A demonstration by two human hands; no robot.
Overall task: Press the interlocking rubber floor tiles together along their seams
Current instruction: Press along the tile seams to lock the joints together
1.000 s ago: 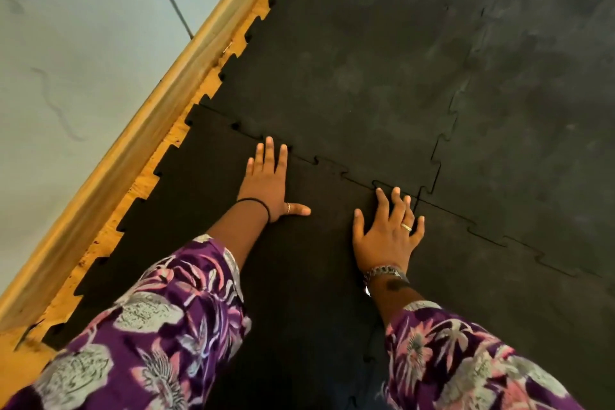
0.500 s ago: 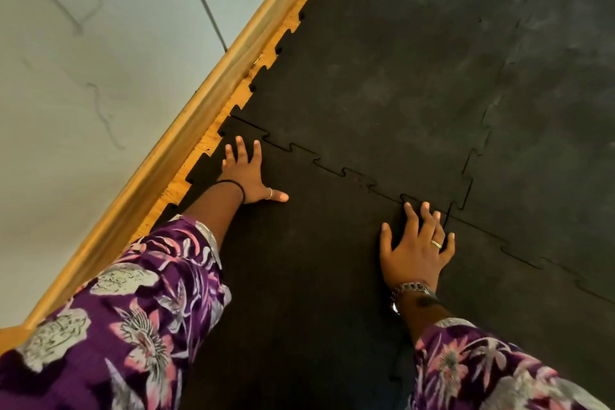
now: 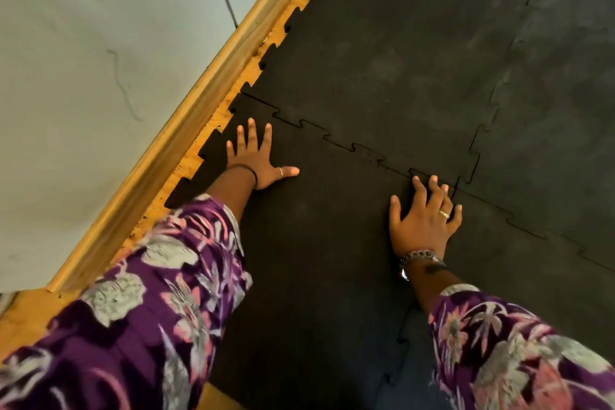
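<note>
On near tile (image 3: 309, 243) both palms flat, grasping nothing — left hand (image 3: 256, 156) by wall edge, right hand (image 3: 422, 220) at seam (image 3: 349, 146) corner; uneven pressure could leave middle tabs unseated.

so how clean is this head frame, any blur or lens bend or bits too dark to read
Head view: the left sleeve near the lens is smeared by motion blur, while both hands, left hand and right hand, stay fairly sharp; the wide lens bows the wooden baseboard; the near tile is so dark that its texture vanishes.
</note>
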